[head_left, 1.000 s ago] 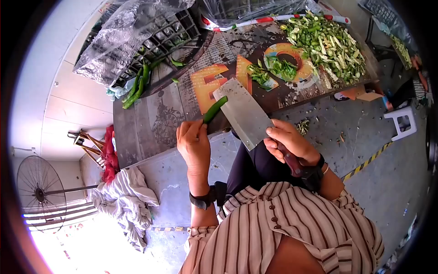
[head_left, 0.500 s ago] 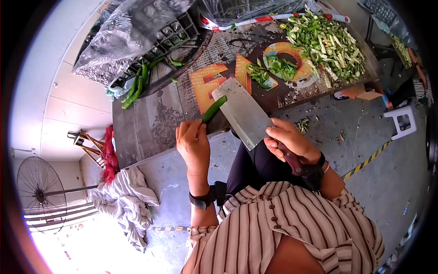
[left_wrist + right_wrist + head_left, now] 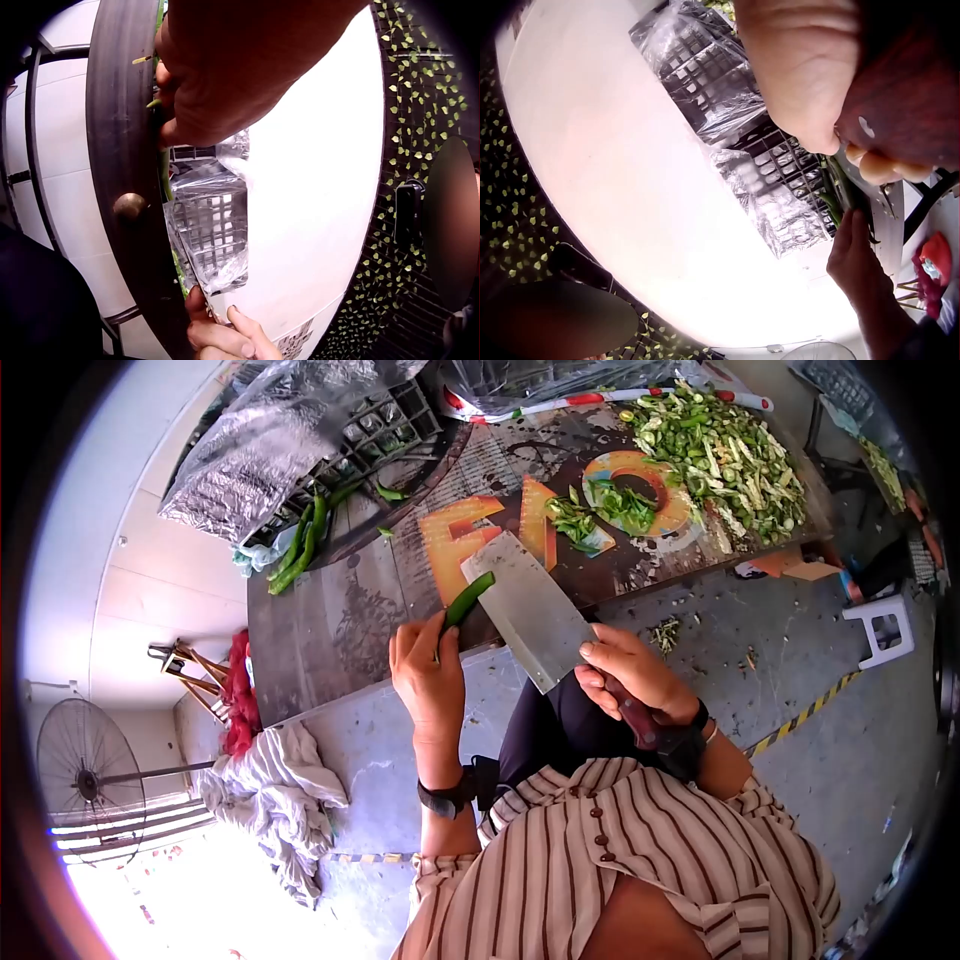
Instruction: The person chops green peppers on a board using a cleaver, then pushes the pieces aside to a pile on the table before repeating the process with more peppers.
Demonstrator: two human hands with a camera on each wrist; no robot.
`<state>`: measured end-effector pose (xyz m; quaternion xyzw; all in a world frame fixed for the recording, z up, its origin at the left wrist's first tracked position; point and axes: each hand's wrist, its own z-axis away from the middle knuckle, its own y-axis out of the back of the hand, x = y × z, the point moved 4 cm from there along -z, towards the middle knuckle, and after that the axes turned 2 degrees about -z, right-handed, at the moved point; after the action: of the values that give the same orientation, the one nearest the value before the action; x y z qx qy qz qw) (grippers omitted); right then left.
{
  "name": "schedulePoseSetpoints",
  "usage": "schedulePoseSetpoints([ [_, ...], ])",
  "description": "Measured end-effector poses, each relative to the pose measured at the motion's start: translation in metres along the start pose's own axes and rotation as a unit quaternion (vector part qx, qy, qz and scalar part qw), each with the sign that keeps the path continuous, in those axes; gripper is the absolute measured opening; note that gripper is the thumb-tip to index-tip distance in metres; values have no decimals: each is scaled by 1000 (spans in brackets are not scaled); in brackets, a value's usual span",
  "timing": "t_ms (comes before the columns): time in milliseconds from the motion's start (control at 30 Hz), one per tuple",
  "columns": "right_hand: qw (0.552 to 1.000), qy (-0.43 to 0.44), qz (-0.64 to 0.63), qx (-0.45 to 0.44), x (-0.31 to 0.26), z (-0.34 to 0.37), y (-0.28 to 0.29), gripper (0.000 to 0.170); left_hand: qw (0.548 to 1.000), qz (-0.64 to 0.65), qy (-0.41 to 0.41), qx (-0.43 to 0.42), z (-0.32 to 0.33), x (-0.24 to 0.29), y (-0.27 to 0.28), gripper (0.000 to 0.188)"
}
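In the head view my left hand (image 3: 428, 672) pinches the near end of a green chili pepper (image 3: 468, 600) at the table's front edge. The pepper's far tip overlaps the blade of a cleaver (image 3: 530, 610). My right hand (image 3: 640, 678) grips the cleaver's dark red wooden handle (image 3: 907, 105), with the thumb up by the blade's heel. The broad blade slants across the table edge toward the far left. The left wrist view shows the left hand (image 3: 202, 105) from behind, its fingertips mostly hidden.
Chopped green peppers (image 3: 720, 470) are heaped at the table's far right, with smaller sliced piles (image 3: 620, 508) beside them. Whole peppers (image 3: 300, 550) lie at the left by a plastic-covered black crate (image 3: 385, 435). A white stool (image 3: 880, 630) stands on the floor at right.
The left hand's fingers have shifted slightly on the pepper, the index finger reaching further along it. The cleaver has moved only a little to the left.
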<state>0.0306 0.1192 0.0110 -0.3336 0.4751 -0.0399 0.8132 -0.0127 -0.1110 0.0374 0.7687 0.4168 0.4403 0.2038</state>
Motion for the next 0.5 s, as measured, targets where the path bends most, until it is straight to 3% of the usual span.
schedulePoseSetpoints([
  [500, 999, 8, 22, -29, -1, -5, 7, 23, 1000, 16, -19, -11, -6, -5, 0, 19],
])
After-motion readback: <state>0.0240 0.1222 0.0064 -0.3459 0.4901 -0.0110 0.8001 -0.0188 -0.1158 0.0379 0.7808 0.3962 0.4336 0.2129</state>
